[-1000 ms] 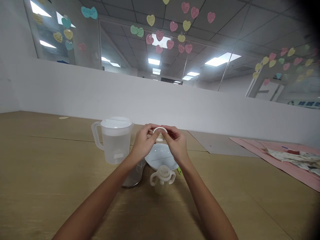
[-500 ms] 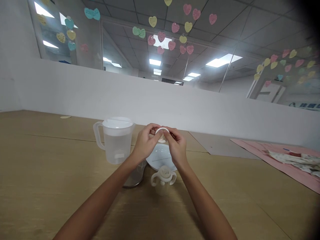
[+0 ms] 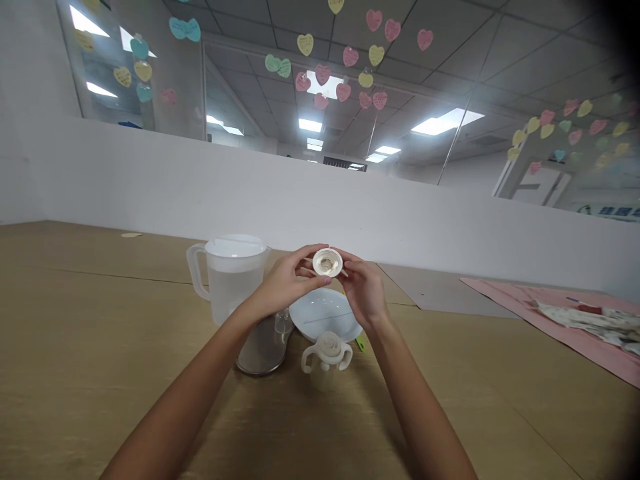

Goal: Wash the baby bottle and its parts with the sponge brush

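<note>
Between my two hands, above a white bowl, is a round white bottle cap (image 3: 327, 263) with ring-like steps and a pale centre; its open underside seems to face me. My left hand (image 3: 290, 280) grips its left side, thumb below and fingers behind. On the right edge, the fingers of my right hand (image 3: 366, 287) are closed on it. The white bowl (image 3: 325, 315) sits on the table just beyond a small cup with two handles (image 3: 326, 360), which stands upright and has a white top.
A clear lidded pitcher (image 3: 235, 267) with liquid stands to the left. Nearer is a metal tray (image 3: 263, 350) with a small clear item (image 3: 283, 323) on it. A green-tipped tool (image 3: 360, 343) shows beside the bowl. Far right, cloth (image 3: 585, 320) lies on a pink mat (image 3: 505, 293).
The bottle cap has been tilted so its inside shows more fully. My right hand has shifted right and my left thumb has moved below the cap, uncovering more of the bowl and tray.
</note>
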Tool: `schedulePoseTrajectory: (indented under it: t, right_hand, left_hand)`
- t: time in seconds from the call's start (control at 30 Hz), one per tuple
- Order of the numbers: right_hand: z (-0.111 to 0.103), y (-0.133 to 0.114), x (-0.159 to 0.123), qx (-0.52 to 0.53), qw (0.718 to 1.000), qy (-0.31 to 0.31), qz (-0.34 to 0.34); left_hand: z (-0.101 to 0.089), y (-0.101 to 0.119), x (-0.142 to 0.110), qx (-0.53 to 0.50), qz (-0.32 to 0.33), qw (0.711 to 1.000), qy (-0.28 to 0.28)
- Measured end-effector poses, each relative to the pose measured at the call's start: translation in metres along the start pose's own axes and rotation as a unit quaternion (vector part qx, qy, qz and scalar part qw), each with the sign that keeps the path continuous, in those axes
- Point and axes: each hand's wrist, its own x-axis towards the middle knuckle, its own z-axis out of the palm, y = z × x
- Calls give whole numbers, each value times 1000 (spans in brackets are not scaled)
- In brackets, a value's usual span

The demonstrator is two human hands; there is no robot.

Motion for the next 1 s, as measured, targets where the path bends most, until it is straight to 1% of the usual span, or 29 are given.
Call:
schedulePoseTrajectory:
  t: [0.13, 0.3, 0.43, 0.53, 0.73, 0.8, 0.87, 1.0]
  right_hand:
    - [-1, -3, 1, -4, 1000, -10, 0]
    - [-2, 3, 1, -36, 999, 17, -8]
    - [-2, 7, 1, -80, 995, 40, -33]
    - [-2, 9, 1, -88, 994, 44, -47]
    - [-3, 11, 2, -100, 992, 53, -50]
    - [-1, 11, 1, -108, 991, 51, -53]
    - [0, 11, -1, -116, 991, 43, -57]
    - [1, 12, -1, -127, 991, 11, -50]
  left_hand:
    - [0, -3, 0, -16, -5, 1000, 11]
    - [2, -1, 1, -8, -5, 1000, 19]
    - [7, 2, 0, 21, 15, 999, 37]
    - [9, 3, -1, 45, 26, 998, 46]
    - [8, 6, -2, 76, 23, 996, 37]
    - [8, 5, -1, 72, 26, 996, 54]
    - [10, 2, 1, 63, 23, 994, 83]
    - [12, -4, 4, 49, 11, 990, 133]
